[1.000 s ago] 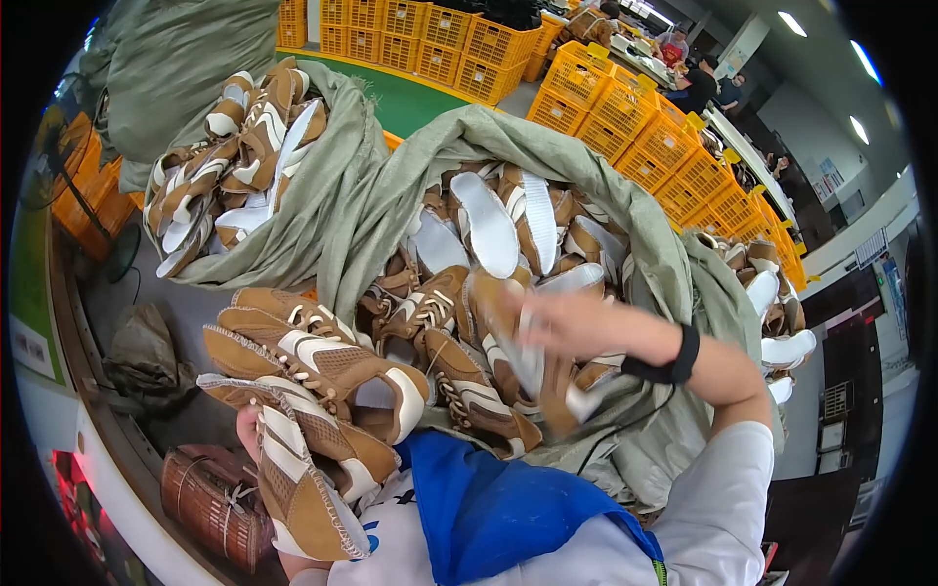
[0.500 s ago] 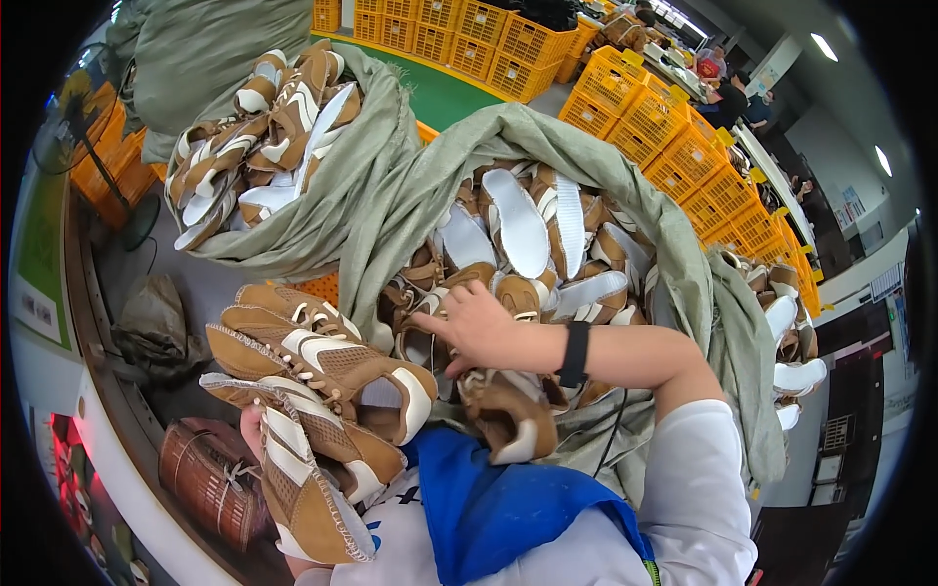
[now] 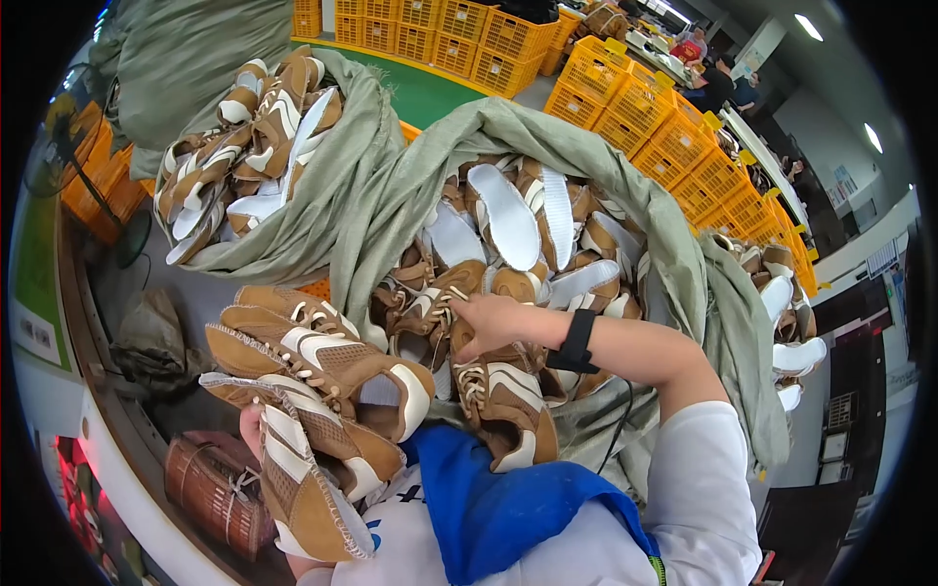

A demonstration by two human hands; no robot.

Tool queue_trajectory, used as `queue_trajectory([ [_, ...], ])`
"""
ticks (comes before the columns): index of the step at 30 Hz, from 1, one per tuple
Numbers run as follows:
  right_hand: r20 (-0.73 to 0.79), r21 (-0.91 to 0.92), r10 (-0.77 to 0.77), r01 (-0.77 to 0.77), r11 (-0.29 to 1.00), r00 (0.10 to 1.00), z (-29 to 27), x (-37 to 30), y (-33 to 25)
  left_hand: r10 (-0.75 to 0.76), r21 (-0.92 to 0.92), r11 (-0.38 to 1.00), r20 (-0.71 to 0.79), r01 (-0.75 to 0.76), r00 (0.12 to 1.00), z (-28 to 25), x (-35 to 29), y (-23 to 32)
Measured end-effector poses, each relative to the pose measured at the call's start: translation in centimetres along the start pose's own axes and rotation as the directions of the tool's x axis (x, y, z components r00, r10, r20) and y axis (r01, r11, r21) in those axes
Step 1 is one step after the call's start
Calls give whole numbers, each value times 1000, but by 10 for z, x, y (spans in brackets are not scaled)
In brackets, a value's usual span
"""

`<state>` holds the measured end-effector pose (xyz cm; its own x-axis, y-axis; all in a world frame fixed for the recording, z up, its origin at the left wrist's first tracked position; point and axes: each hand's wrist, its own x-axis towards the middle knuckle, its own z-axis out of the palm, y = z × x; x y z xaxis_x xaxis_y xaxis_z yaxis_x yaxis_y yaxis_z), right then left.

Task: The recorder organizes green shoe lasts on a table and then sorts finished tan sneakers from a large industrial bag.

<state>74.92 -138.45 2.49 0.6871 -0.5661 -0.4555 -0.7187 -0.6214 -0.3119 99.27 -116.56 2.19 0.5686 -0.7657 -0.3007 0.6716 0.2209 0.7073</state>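
My left hand (image 3: pixel 251 428) is mostly hidden behind a stack of brown and white shoe uppers (image 3: pixel 327 356), closed around them at the lower left. Laces and stitched bottom edges show on these uppers. Over the mouth of a grey-green sack, my right hand (image 3: pixel 493 327) is closed on a brown shoe upper (image 3: pixel 430 311) with tan laces; its fingertips are partly hidden. Just under that hand, another laced shoe upper (image 3: pixel 506 415) lies against the blue apron (image 3: pixel 489 508). Several more uppers with white undersides (image 3: pixel 505 217) fill the sack.
The grey-green sack (image 3: pixel 606 161) has a rolled rim. A second full sack (image 3: pixel 357 146) stands at the far left, more uppers (image 3: pixel 782 303) at the right. Yellow crates (image 3: pixel 635 107) are stacked behind. A reddish-brown bundle (image 3: pixel 210 493) sits lower left, near a fan (image 3: pixel 68 146).
My right hand has shifted slightly right, its spread fingers now closing on a shoe upper. The upper beneath it has turned and settled. The left hand's stack stays nearly still.
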Motion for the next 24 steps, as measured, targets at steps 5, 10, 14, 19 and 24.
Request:
queue_trajectory([
  [5, 285, 249, -5, -69, 966, 958, 1, -2, -9, -22, 34, 999, 207, 15, 978, -86, 53, -22],
  [10, 91, 836, -12, -70, 544, 996, -38, -48, 12, -71, -145, 984, 237, 107, 969, -65, 48, -15],
  [14, 30, 883, -54, -1, 469, 998, -76, -96, 37, -111, -170, 974, 208, 148, 972, -58, 47, -6],
  [19, 133, 790, -76, -60, 610, 988, -59, -100, 78, -174, -214, 953, 192, 215, 966, -52, 52, -12],
  [24, 108, 596, -76, -3, 803, 991, -34, -52, 86, -118, -129, 982, 164, 140, 979, -62, 64, -25],
])
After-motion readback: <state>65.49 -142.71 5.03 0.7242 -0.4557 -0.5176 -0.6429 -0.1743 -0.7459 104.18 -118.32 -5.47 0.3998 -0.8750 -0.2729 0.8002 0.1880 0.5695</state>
